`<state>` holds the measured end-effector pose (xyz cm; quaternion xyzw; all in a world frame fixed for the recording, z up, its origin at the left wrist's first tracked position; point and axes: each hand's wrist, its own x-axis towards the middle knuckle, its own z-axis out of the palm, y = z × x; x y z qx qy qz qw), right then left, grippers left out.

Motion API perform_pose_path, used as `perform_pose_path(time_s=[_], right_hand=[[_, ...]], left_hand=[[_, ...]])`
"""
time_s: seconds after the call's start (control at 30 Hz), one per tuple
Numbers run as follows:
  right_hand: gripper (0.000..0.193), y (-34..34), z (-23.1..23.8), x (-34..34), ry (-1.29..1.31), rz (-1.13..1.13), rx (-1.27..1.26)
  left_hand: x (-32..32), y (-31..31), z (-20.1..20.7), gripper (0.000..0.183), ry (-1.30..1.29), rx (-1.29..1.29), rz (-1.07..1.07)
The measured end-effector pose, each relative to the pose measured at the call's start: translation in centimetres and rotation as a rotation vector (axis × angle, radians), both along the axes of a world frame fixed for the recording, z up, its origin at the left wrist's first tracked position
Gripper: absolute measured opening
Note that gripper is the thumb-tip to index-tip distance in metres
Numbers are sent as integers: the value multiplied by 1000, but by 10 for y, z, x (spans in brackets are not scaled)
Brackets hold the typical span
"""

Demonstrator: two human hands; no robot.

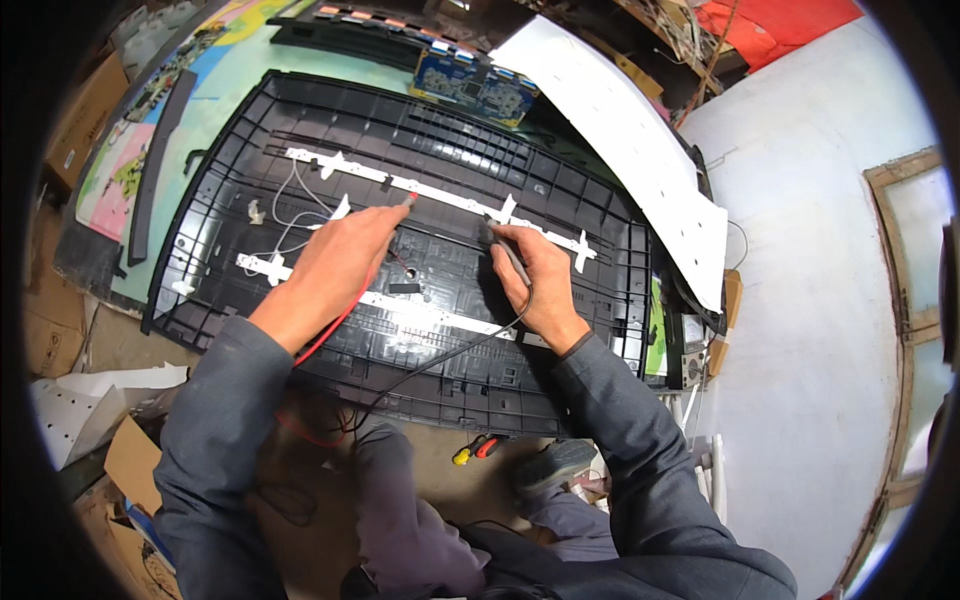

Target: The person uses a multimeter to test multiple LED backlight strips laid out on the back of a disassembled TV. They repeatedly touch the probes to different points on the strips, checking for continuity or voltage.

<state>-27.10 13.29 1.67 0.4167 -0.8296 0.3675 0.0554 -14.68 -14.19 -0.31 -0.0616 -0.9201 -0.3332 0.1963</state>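
Note:
A black plastic television back panel (450, 385) lies inner side up in front of me. Two white LED strips cross it, an upper strip (450, 199) and a lower strip (440, 316). My left hand (345, 250) is closed on a test probe (410, 200) with a red lead (340, 322); its tip is at the upper strip. My right hand (535, 275) pinches a dark test probe (512, 258) with a black lead (440, 361), its tip at the same strip farther right. Whether either tip actually touches is too small to tell. Thin white wires (283, 215) join the strips' left ends.
A blue circuit board (475, 88) lies beyond the panel. White perforated sheet (630, 150) leans at the right, beside a meter (692, 335). A long dark bar (162, 165) lies at the left. Yellow and red-handled tools (475, 449) rest on the floor near a shoe (555, 468).

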Motion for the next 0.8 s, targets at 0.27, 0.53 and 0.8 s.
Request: perform_pose_path(time_s=[0.27, 0.53, 0.8], right_hand=[[28, 59, 17, 9, 165, -105, 67], [27, 71, 5, 4, 120, -143, 55], [25, 64, -1, 0, 100, -116, 34]], left_hand=[[-3, -1, -4, 42, 20, 7, 3], [-3, 0, -5, 45, 40, 7, -11], [-2, -1, -2, 44, 3, 1, -1]])
